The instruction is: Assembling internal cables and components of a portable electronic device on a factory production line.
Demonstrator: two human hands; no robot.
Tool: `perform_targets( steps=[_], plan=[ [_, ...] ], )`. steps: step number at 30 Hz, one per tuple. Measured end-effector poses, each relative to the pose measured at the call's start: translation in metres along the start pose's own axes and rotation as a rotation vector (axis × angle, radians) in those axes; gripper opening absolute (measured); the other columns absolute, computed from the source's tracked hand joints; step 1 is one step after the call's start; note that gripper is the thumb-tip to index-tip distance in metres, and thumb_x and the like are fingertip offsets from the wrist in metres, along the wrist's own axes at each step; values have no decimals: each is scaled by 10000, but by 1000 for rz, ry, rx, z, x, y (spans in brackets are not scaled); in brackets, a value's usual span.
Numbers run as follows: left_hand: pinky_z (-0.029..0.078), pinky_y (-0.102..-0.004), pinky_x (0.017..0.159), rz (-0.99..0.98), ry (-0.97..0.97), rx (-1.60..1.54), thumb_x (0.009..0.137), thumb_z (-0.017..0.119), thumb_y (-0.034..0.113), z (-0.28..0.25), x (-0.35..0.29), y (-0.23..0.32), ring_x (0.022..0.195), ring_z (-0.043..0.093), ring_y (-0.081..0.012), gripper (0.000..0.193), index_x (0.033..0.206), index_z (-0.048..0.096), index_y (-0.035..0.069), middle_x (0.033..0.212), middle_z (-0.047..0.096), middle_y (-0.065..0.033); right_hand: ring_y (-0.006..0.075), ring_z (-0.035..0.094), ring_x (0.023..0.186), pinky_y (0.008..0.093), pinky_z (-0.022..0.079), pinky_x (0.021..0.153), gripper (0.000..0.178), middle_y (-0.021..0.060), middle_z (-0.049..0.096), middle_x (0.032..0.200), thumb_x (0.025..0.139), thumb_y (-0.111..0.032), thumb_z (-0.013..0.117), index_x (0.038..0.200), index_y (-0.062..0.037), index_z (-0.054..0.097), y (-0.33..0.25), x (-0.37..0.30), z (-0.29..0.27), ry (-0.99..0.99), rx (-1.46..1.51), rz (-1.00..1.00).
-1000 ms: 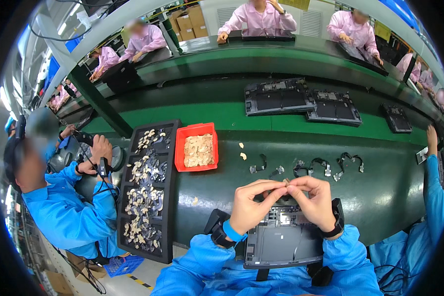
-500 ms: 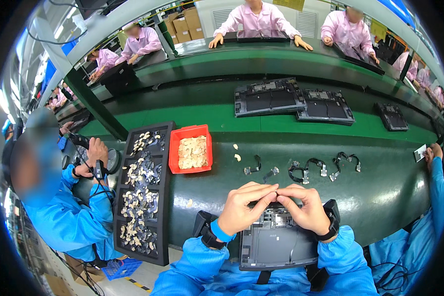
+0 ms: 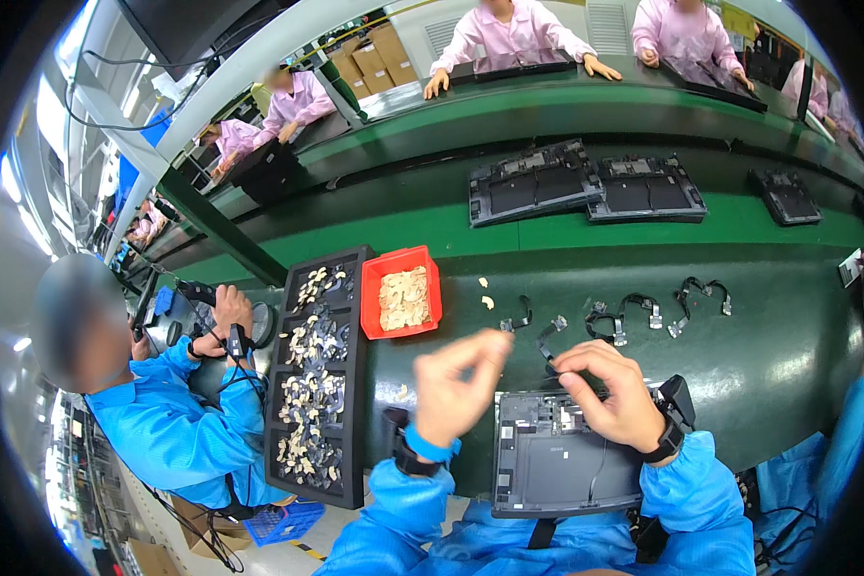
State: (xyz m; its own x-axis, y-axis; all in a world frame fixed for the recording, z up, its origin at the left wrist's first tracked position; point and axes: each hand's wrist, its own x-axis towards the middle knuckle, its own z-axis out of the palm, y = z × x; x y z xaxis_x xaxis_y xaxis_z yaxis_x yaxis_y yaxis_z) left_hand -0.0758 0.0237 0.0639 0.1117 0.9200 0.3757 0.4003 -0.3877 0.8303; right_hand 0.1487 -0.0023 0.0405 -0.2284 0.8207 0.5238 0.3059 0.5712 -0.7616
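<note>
My left hand (image 3: 459, 386), blurred by motion, is raised left of the device with thumb and forefinger pinched together. What it holds, if anything, I cannot make out. My right hand (image 3: 607, 392) hovers over the top edge of the device, its fingertips closed on a small dark strip (image 3: 551, 369), mostly hidden. Below both hands a flat black device chassis (image 3: 557, 470) rests at the bench's near edge, against my body. Just beyond my right fingertips lies a short black ribbon cable (image 3: 551, 331); several more cables (image 3: 624, 317) are spread to its right.
Left of me stands a black compartment tray (image 3: 353, 403) of cables with cream pieces, beside a red bin (image 3: 401, 253) of cream pieces. Two loose cream pieces (image 3: 487, 301) lie nearby. More chassis (image 3: 538, 192) sit on the green line beyond. A co-worker (image 3: 163, 403) works at left.
My hands, together at the fingertips before, have come apart, the left one moving left. My view has shifted, so the bench things appear further right.
</note>
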Motion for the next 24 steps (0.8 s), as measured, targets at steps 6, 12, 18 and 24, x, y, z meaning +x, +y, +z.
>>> perform_targets(
  steps=[6, 12, 18, 24],
  plan=[
    [569, -330, 724, 99, 380, 610, 894, 758, 140, -60, 62, -58, 761, 743, -216, 259, 1114, 767, 3, 867, 762, -165, 127, 689, 853, 264, 556, 724, 144, 104, 728, 1076, 1015, -48, 596, 1148, 1, 621, 1, -5, -4, -18, 551, 480],
    [549, -301, 772, 158, 110, 189, 889, 780, 167, -27, 46, -41, 902, 726, -163, 318, 1184, 746, 53, 955, 776, -109, 120, 682, 817, 252, 540, 722, 345, 84, 710, 913, 989, -8, 607, 1333, -30, 585, 12, -2, 1, -53, 244, 266],
    [539, -292, 701, 115, -269, -126, 898, 772, 118, 32, 8, 13, 810, 708, -152, 203, 1091, 782, 55, 929, 764, -89, 105, 675, 815, 275, 546, 729, 421, 95, 716, 907, 970, 12, 626, 1377, -30, 528, 4, -6, 2, 7, 356, 315],
    [551, -292, 754, 108, -215, -176, 880, 761, 32, 41, 15, -3, 855, 713, -174, 156, 1035, 777, 16, 951, 758, -117, 110, 697, 856, 270, 556, 723, 323, 98, 731, 914, 976, -43, 672, 1282, 2, 580, 10, -10, -3, 17, 392, 362]
  ],
)
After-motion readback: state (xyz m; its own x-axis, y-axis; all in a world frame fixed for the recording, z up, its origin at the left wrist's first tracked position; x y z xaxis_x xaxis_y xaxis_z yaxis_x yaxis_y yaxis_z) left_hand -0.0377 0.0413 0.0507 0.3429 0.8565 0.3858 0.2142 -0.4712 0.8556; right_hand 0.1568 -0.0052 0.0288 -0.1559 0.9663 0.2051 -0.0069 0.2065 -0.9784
